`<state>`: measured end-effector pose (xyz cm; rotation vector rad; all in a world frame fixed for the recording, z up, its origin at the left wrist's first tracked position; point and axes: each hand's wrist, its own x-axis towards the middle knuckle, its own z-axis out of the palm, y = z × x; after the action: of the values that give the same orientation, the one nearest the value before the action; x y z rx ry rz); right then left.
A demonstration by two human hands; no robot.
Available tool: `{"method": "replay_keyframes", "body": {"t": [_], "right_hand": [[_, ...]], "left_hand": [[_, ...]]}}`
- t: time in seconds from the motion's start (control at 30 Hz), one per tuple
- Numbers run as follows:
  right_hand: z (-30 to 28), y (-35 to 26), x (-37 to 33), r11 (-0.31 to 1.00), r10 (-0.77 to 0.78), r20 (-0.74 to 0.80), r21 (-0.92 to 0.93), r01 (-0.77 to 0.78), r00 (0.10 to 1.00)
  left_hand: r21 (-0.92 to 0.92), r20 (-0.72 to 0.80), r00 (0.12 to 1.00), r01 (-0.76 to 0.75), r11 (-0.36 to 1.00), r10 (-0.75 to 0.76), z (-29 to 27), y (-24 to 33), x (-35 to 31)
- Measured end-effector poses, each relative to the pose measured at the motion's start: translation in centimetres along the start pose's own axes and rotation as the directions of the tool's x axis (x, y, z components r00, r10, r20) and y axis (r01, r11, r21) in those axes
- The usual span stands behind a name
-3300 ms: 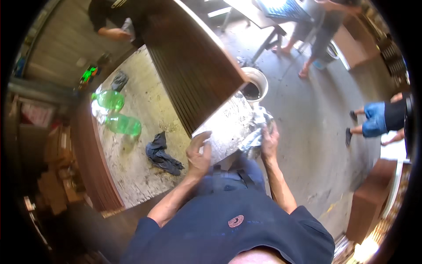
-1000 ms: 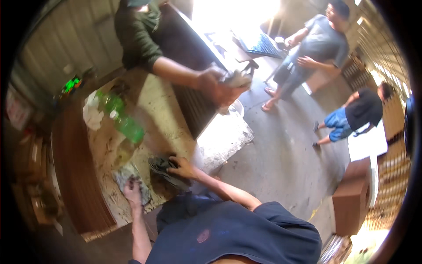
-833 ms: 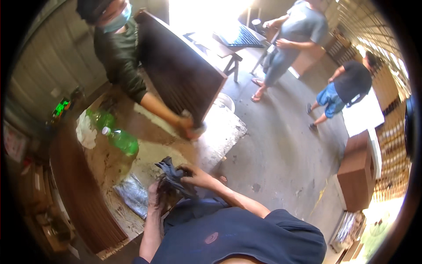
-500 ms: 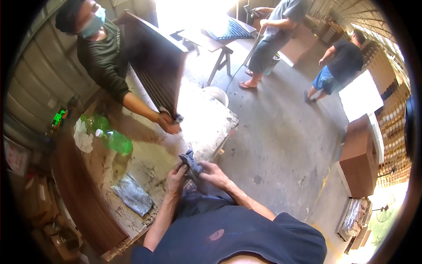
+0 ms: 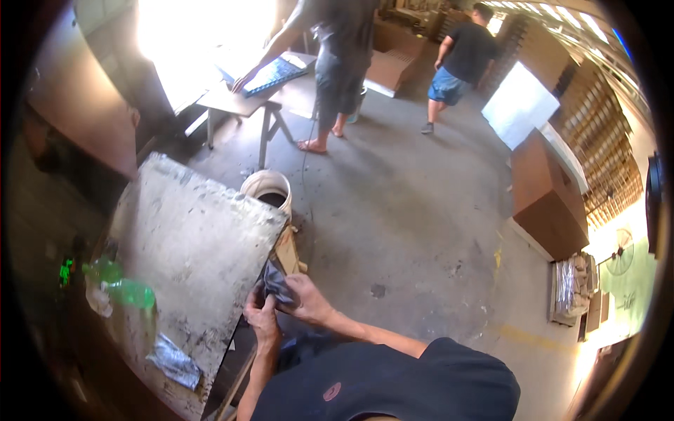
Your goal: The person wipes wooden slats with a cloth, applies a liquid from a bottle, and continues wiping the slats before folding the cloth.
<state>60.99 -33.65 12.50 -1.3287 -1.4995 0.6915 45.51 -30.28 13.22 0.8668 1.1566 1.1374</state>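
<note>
A crumpled dark grey rag [image 5: 279, 282] is pinched between my two hands in front of my body. My left hand [image 5: 261, 313] grips its near left side with fingers curled. From the right, my right hand [image 5: 310, 302] holds the other side, with the fingertips partly hidden by the cloth. Both hands are close to the right edge of a paint-stained worktable [image 5: 189, 217]. On the table's left part lie green plastic bottles [image 5: 133, 292] and a crinkled silvery packet [image 5: 174, 361].
A brown panel [image 5: 84, 98] stands out at the far left. Past the table are a white bucket [image 5: 267, 188] with dark contents and a bench [image 5: 239, 103], where a person [image 5: 344, 56] works. Another person [image 5: 460, 56] walks farther off. Brown boxes [image 5: 547, 196] stand at the right.
My view has turned right. The panel, held over the table by a co-worker before, is now off its far left side. My hands still hold the rag, now bunched smaller.
</note>
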Motion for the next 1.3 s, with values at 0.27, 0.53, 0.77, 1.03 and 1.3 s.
{"method": "replay_keyframes", "body": {"t": [0.27, 0.53, 0.77, 1.03, 1.3], "right_hand": [[-7.0, 4.8, -3.6, 0.935, 0.03, 0.075, 0.35, -0.055, 0.997], [-10.8, 0.3, -4.5, 0.97, 0.065, -0.209, 0.243, -0.012, 0.976], [-15.2, 4.5, 1.2, 0.658, 0.524, -0.177, 0.706, -0.264, 0.833], [-13.5, -0.5, 1.2, 0.365, 0.554, 0.095, 0.865, -0.344, 0.827], [-10.9, 0.4, 3.0, 0.533, 0.516, -0.18, 0.833, -0.149, 0.837]], "left_hand": [[0.254, 0.067, 0.954, -0.3, 0.919, 0.293, 7.1, 0.0, -3.8], [0.405, 0.096, 0.868, -0.481, 0.778, 0.487, 11.4, 1.3, -7.1], [0.307, 0.48, 0.867, -0.021, 0.952, -0.136, 14.6, 4.4, -0.1], [0.035, 0.305, 0.952, 0.014, 0.999, -0.023, 11.9, 3.0, -0.8], [0.263, 0.442, 0.867, 0.119, 0.957, -0.229, 8.1, 4.2, 2.6]]}}
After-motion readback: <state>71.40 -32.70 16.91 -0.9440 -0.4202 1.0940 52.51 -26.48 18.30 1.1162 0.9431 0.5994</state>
